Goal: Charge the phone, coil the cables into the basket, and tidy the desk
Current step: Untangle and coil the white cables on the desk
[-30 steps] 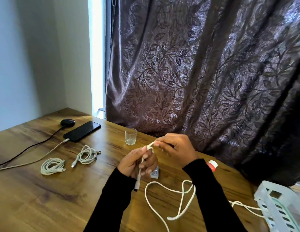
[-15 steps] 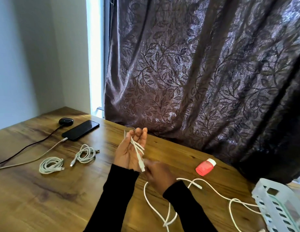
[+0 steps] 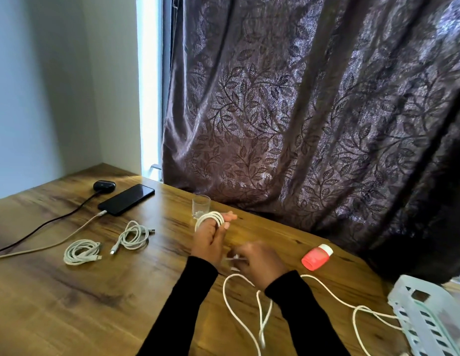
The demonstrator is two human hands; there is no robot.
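Observation:
My left hand [image 3: 209,238] is raised over the desk's middle with loops of a white cable [image 3: 211,218] wound round its fingers, the thumb pressing on the loops. Just right of it and lower, my right hand [image 3: 259,263] is blurred and grips the same cable. The slack [image 3: 261,314] lies in loose bends on the wooden desk [image 3: 69,304] and trails to the pale basket [image 3: 426,319] at the right edge. A black phone [image 3: 126,199] lies at the back left with a pale charging cable [image 3: 44,246] plugged into it.
Two coiled white cables [image 3: 81,251] [image 3: 133,236] lie left of my hands. A black earbud case [image 3: 104,186] with a black lead sits behind the phone. A small glass [image 3: 201,205] stands beyond my left hand, a red bottle [image 3: 316,257] lies right. A dark curtain [image 3: 313,111] hangs behind.
Loops of the white cable now sit round my left fingers, where half a second ago only its end lay across the palm. My right hand stays low beside it, still moving.

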